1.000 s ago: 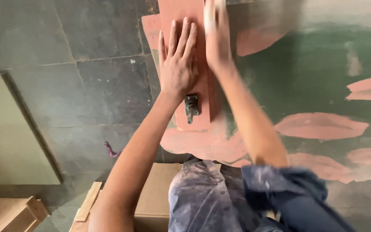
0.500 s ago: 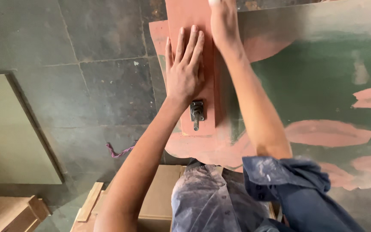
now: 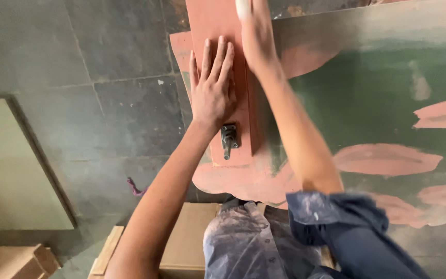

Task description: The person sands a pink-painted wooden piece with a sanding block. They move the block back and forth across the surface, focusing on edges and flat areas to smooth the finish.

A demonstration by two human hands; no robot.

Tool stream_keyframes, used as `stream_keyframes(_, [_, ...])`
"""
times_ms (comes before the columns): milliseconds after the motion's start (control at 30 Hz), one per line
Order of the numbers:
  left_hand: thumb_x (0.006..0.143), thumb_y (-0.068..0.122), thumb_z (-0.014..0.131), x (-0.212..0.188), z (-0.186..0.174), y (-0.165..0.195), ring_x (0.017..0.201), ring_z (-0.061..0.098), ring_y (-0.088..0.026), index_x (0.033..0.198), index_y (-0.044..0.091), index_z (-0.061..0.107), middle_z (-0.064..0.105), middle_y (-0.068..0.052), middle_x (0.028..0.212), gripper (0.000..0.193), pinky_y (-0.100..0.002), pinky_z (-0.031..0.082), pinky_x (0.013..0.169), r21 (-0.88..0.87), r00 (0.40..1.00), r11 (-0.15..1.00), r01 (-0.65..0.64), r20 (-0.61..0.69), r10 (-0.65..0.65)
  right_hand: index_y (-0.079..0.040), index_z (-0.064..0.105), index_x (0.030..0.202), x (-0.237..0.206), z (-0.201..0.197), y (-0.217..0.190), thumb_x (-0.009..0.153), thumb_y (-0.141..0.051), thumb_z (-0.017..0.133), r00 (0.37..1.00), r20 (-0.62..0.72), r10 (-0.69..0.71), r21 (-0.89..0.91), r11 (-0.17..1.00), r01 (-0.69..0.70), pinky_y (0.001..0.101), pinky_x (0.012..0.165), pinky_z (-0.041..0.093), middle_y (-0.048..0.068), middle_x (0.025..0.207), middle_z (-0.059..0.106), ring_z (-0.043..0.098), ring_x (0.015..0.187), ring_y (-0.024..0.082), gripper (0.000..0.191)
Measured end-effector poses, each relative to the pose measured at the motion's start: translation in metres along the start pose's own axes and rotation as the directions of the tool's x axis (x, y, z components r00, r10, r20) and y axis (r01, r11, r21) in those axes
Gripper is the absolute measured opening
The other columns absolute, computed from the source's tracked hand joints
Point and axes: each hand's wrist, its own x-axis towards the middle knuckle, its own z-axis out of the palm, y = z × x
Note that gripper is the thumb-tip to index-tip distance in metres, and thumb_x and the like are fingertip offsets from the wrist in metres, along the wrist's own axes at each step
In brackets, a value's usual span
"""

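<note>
**Two hands on a reddish-brown board, its length running away from the person**

Head view: A long, narrow reddish-brown board [image 3: 218, 31] lies on a large panel [image 3: 367, 93] painted green with patches of the same reddish-brown. The board's long axis runs from the person's body up towards the top edge of the picture, so it points away from the chest, roughly in line with both forearms.

The left hand [image 3: 211, 88] lies flat on the board's top face, palm down, its fingers [image 3: 218, 57] straight, slightly fanned and pointing along the board's length. It grips nothing; it only presses. Just below the wrist, at the board's near end, sits one small dark metal fitting [image 3: 228, 139] with a short stem.

The right hand [image 3: 256, 36] reaches further up the board along its right edge. It is blurred and cut by the top of the picture, with something pale [image 3: 243, 6] at its tip. Whether its fingers are closed round that pale thing I cannot tell.

The left hand is the one nearer the fitting and the near end; the right hand is nearer the far end.

Counted: one board, one panel, one metal fitting, two hands, both the person's own. To the left, on the dark stone floor [image 3: 104, 77], lies one pale flat sheet [image 3: 16, 170].
</note>
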Motion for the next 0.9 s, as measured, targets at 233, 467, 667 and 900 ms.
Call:
stream_keyframes(233, [0.093, 0.008, 0.054, 0.003, -0.002, 0.001, 0.157, 0.027, -0.03, 0.16, 0.008, 0.038, 0.036, -0.008, 0.167, 0.069, -0.057, 0.014, 0.13, 0.049, 1.0, 0.999, 0.011, 0.017, -0.012, 0.0, 0.029, 0.167, -0.116, -0.003, -0.04, 0.12, -0.033, 0.032, 0.998, 0.062, 0.002, 0.005, 1.0, -0.002, 0.0372, 0.14, 0.006, 0.014, 0.18, 0.009, 0.007, 0.17, 0.025, 0.058])
stream_keyframes(467, [0.1, 0.008, 0.051, 0.008, -0.001, 0.003, 0.157, 0.029, -0.032, 0.159, 0.002, 0.038, 0.037, -0.013, 0.166, 0.06, -0.046, 0.022, 0.132, 0.016, 0.996, 0.999, -0.038, -0.075, 0.039, 0.004, 0.031, 0.163, -0.03, 0.001, -0.031, 0.118, -0.028, 0.038, 0.996, -0.017, 0.092, 0.11, 0.99, -0.089, 0.0394, 0.137, 0.016, 0.022, 0.174, 0.023, 0.022, 0.164, 0.033, 0.056])
stream_keyframes(667, [0.104, 0.011, 0.05, 0.011, -0.003, 0.003, 0.155, 0.033, -0.032, 0.158, 0.002, 0.04, 0.039, -0.014, 0.165, 0.055, -0.045, 0.025, 0.13, -0.005, 0.993, 0.999, -0.034, -0.117, 0.033, -0.002, 0.003, 0.165, -0.217, -0.005, -0.091, 0.109, -0.025, 0.039, 0.925, 0.098, 0.366, 0.335, 0.863, -0.377, 0.0318, 0.101, 0.025, 0.017, 0.175, 0.016, 0.035, 0.131, 0.017, 0.07])
stream_keyframes(900, [0.097, 0.013, 0.051, 0.016, -0.002, 0.002, 0.152, 0.036, -0.033, 0.154, -0.002, 0.04, 0.041, -0.02, 0.161, 0.06, -0.045, 0.026, 0.129, 0.003, 0.988, 0.997, -0.077, -0.136, 0.077, 0.003, 0.006, 0.167, -0.046, 0.004, -0.045, 0.116, -0.025, 0.035, 0.998, 0.058, -0.013, 0.058, 0.998, 0.009, 0.0364, 0.135, 0.011, 0.018, 0.177, 0.011, 0.011, 0.166, 0.027, 0.065])
